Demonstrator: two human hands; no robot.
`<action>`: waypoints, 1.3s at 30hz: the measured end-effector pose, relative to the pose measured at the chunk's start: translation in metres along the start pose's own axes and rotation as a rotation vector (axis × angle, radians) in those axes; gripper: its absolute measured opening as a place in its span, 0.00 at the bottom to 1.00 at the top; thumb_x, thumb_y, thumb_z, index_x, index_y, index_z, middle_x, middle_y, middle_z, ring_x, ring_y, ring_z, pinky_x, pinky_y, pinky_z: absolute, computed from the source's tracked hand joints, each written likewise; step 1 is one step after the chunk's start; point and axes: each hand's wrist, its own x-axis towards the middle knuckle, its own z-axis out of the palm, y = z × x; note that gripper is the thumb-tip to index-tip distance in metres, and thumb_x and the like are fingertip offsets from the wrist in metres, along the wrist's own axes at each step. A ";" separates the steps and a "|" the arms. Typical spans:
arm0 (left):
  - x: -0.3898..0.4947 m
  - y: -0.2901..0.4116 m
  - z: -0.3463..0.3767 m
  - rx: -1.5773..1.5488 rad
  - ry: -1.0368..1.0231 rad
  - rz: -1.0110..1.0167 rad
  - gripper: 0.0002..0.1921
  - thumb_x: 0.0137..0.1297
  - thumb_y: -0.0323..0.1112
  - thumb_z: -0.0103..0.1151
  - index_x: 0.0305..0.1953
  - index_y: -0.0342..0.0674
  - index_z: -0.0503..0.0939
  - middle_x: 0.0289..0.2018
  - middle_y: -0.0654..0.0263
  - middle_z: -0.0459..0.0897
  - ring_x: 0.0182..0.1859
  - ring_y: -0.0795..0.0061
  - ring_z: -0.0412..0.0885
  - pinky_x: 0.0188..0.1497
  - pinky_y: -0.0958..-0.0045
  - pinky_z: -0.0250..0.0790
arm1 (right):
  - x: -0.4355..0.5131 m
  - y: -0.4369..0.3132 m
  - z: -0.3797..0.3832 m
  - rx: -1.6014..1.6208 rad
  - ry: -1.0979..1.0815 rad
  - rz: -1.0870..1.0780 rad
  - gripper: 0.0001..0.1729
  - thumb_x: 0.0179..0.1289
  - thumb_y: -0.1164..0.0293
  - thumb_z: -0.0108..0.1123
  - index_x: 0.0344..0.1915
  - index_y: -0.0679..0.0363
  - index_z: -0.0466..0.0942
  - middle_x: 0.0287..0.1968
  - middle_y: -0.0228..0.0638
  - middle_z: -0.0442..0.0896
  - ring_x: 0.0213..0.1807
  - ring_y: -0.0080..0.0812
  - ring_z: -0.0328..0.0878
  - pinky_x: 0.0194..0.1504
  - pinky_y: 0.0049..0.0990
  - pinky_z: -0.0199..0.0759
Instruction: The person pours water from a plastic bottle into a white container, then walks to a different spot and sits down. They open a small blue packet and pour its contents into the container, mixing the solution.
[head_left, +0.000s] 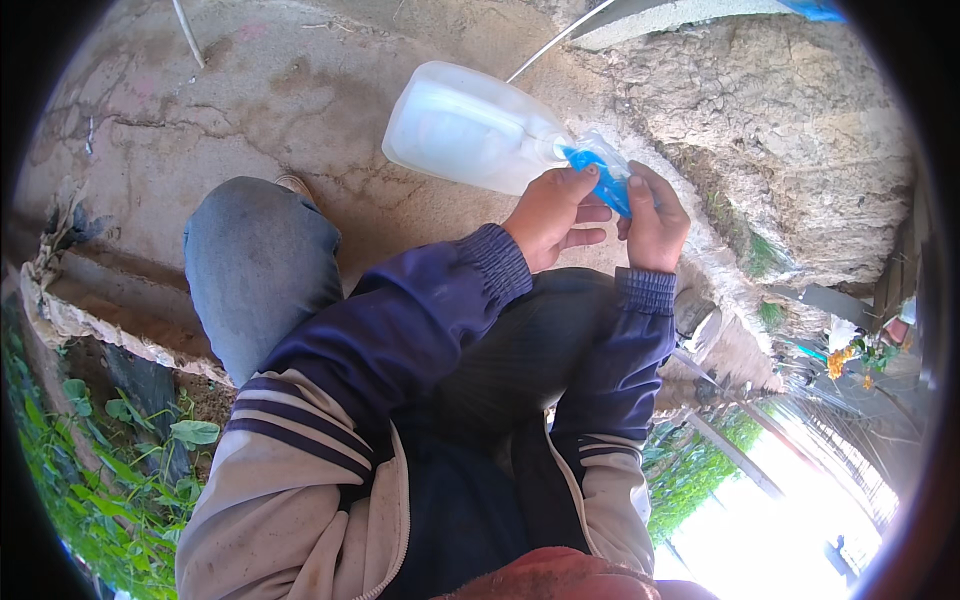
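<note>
A translucent white plastic jug (472, 124) lies in front of me, its neck pointing right towards my hands. Right at the neck is a crumpled piece of thin plastic, part blue and part clear (613, 187). My left hand (553, 214) presses its thumb on the blue part, with its other fingers spread loosely beneath. At the other end, my right hand (654, 217) pinches the plastic between thumb and fingers. The crumpled plastic hides part of the jug's mouth, so I cannot tell whether it is attached there.
Cracked bare ground (247, 112) stretches beyond my bent knees. On the right rises a rough earthen bank (772, 150). A thin pale rod (559, 41) runs behind the jug. A broken-edged trough or ledge (127, 300) and green plants (97, 480) are on the left.
</note>
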 end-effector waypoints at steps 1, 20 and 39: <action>0.000 0.000 0.000 -0.002 0.003 -0.002 0.17 0.75 0.49 0.53 0.54 0.44 0.73 0.47 0.68 0.79 0.48 0.72 0.78 0.48 0.63 0.77 | 0.000 0.000 0.000 -0.004 0.001 -0.003 0.14 0.69 0.66 0.64 0.50 0.62 0.83 0.29 0.27 0.81 0.19 0.13 0.68 0.20 0.16 0.63; 0.000 0.000 -0.001 0.020 -0.008 0.015 0.20 0.74 0.49 0.53 0.54 0.38 0.69 0.46 0.60 0.77 0.48 0.69 0.79 0.47 0.62 0.78 | 0.001 0.002 -0.001 -0.018 0.020 0.003 0.14 0.69 0.66 0.64 0.50 0.62 0.83 0.33 0.28 0.83 0.21 0.13 0.69 0.21 0.16 0.65; 0.001 -0.002 -0.002 0.007 -0.006 -0.001 0.21 0.74 0.49 0.54 0.53 0.38 0.68 0.45 0.60 0.75 0.49 0.69 0.79 0.47 0.62 0.78 | 0.000 -0.004 0.001 -0.037 0.033 -0.001 0.15 0.69 0.65 0.64 0.50 0.62 0.83 0.34 0.28 0.83 0.23 0.12 0.68 0.22 0.16 0.64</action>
